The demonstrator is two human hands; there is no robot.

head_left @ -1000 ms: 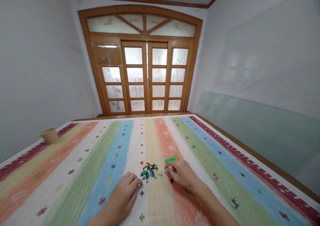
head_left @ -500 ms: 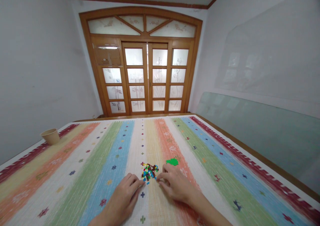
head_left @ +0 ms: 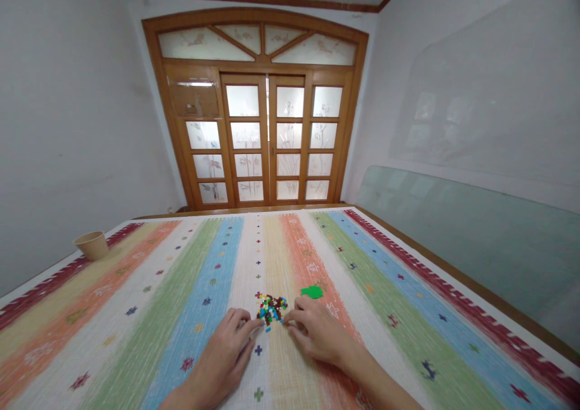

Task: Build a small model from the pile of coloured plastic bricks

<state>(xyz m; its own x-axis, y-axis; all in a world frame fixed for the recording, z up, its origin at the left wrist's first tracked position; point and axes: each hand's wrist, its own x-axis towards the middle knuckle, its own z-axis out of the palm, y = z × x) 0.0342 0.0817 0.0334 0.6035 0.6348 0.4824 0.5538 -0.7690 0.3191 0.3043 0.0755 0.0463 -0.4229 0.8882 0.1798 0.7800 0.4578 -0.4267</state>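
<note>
A small heap of tiny building bricks [head_left: 272,308], in brown, blue, green, yellow, red and white, lies on the striped tablecloth [head_left: 251,265]. At its left edge the bent fingers of my left hand [head_left: 230,342] touch or nearly touch the bricks. My right hand [head_left: 315,330] rests on the cloth at the heap's right edge, fingers loosely curved and fingertips beside the bricks. Neither hand visibly holds a brick, though the undersides of the fingers are hidden. A single blue brick [head_left: 267,329] lies just in front of the heap. Just beyond my right hand is a flat green piece [head_left: 312,291].
A light brown cup [head_left: 92,246] stands at the table's far left. Along the right side runs a pale green glass-like panel [head_left: 453,211]. Wooden doors with frosted panes [head_left: 248,138] are behind the table's far edge.
My left fingers have shifted slightly to the right against the heap, and its left side looks a little tighter. My right hand has hardly moved.
</note>
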